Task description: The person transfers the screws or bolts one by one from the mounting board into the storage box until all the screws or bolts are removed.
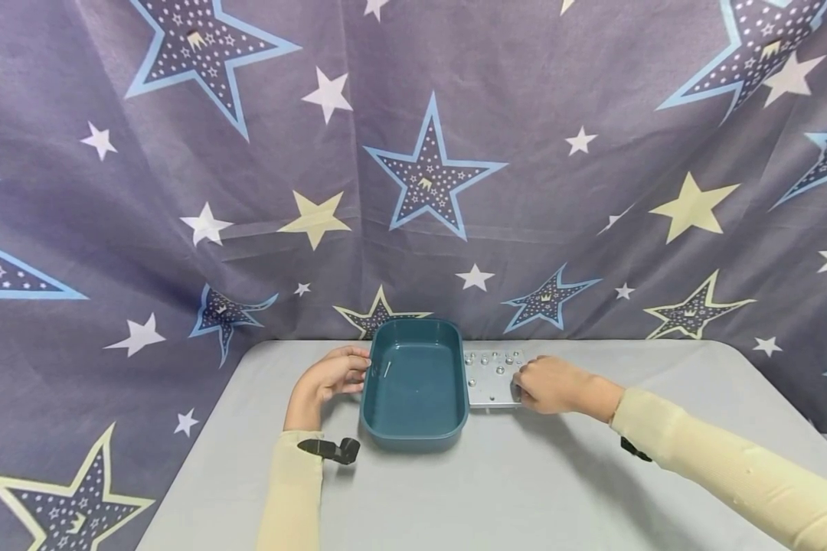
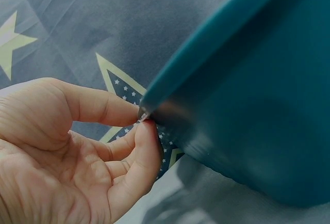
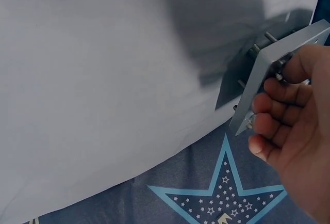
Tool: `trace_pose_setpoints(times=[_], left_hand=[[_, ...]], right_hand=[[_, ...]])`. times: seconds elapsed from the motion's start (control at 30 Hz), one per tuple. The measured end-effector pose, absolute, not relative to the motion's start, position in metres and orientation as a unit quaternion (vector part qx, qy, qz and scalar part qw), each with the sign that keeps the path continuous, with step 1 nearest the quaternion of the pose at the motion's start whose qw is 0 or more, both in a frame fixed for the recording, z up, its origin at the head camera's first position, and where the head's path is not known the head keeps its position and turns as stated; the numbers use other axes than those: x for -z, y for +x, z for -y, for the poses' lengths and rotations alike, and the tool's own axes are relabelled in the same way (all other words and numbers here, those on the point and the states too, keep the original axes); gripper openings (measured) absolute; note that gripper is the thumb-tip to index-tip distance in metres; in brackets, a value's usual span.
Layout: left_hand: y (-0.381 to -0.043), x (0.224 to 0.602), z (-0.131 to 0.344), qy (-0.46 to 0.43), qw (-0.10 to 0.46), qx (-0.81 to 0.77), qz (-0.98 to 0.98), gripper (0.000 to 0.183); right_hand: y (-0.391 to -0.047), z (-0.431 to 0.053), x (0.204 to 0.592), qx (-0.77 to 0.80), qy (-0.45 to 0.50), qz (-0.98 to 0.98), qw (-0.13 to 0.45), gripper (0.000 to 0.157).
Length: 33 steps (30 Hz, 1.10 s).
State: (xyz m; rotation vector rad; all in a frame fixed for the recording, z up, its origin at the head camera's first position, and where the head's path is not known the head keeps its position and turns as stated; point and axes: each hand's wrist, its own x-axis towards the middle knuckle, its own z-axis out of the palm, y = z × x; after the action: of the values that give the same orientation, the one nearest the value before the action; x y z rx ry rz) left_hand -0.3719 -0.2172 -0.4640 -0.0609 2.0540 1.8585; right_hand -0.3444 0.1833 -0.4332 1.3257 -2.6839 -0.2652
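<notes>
A deep teal plastic tray (image 1: 413, 440) stands on the table with a small whitish stick-like piece (image 1: 387, 369) inside. My left hand (image 1: 334, 371) is at its left side; in the left wrist view, thumb and a fingertip pinch at the tray's rim (image 2: 175, 72). Right of the tray is a silver metal plate (image 1: 482, 394), with several bolts (image 1: 500, 370) standing in it. My right hand (image 1: 551, 384) is over the plate's right end. Seen from the right wrist, its thumb and forefinger pinch a dark bolt (image 3: 279, 70) on the plate, the other fingers curled; the palm side hides part of the plate.
Grey cloth covers the table (image 1: 413, 505). Behind it hangs a purple-grey curtain (image 1: 400, 291) printed with stars, close to the tray's and plate's far edges. Bolt ends (image 3: 270, 37) poke out from the plate's underside.
</notes>
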Motion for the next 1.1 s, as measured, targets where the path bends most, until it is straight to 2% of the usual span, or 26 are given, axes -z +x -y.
trace_pose_setpoints(times=[0.47, 0.87, 1.1], left_hand=[[-0.3731, 0.4655, 0.2166, -0.025, 0.18, -0.648, -0.74, 0.036], [-0.3733, 0.4662, 0.2167, -0.023, 0.181, -0.649, -0.738, 0.036], [-0.3724, 0.4655, 0.2172, -0.021, 0.181, -0.654, -0.734, 0.034]], right_hand=[[-0.3452, -0.1829, 0.434, 0.071, 0.426, 0.901, 0.046, 0.013], [-0.3452, -0.1814, 0.4347, 0.067, 0.419, 0.905, 0.035, 0.009], [-0.3458, -0.184, 0.4373, 0.075, 0.459, 0.881, 0.092, 0.004]])
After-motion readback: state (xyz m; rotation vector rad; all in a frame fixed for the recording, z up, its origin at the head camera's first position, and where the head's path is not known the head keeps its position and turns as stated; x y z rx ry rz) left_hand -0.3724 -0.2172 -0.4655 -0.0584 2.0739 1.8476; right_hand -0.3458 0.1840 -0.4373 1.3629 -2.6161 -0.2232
